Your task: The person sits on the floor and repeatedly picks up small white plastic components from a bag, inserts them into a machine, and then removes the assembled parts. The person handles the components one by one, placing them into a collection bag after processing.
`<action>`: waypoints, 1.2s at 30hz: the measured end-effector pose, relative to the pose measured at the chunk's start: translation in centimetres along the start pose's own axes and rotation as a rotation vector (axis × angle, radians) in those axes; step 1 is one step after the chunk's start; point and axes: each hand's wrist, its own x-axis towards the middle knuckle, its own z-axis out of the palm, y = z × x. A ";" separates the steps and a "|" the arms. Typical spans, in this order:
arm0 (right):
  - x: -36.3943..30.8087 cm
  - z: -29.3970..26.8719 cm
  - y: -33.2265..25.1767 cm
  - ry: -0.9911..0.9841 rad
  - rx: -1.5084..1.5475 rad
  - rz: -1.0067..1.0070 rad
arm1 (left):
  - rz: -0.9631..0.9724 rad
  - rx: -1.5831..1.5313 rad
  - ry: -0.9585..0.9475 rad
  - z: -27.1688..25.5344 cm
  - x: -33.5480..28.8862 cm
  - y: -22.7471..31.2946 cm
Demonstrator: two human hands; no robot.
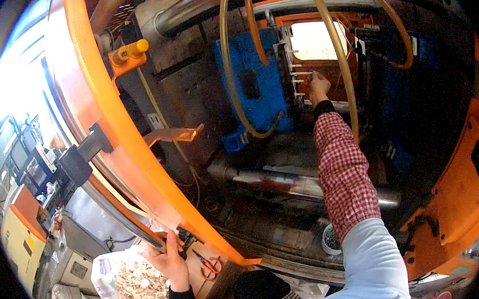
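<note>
Deep inside the open moulding machine, the right hand [318, 87] reaches far forward at the end of a red-checked sleeve [342, 169] and meets a white moulded part [300, 73] that juts out in a row of pale prongs from the blue mould block [257, 86]. The fingers are bunched together and pinched at the end of one prong, though they are too small in view to tell how firmly they close on it. Amber hoses [230, 66] loop down in front of the mould, one crossing just beside the wrist. Down at the lower left, the left hand [172, 261] is wrapped around the dark metal rail [121, 215] that runs along the orange guard door [126, 136], fingers curled shut over it and thumb on the near side. Just beside that hand lie red-handled cutters [209, 267] on a brown surface, and below it an open white sack [106, 272] holds a heap of pale moulded pieces [141, 289].
</note>
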 end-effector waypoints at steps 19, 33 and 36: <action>-32.5 -8.8 -10.8 -0.191 0.327 0.030 | 0.384 0.605 0.142 -0.2 -2.0 0.1; -50.9 -18.5 -7.5 -0.748 -0.257 0.107 | -0.473 0.166 -0.745 -5.8 -13.5 2.1; -49.7 -17.7 -9.8 -1.151 -0.076 0.089 | -0.257 0.312 -0.750 -6.3 -14.3 2.0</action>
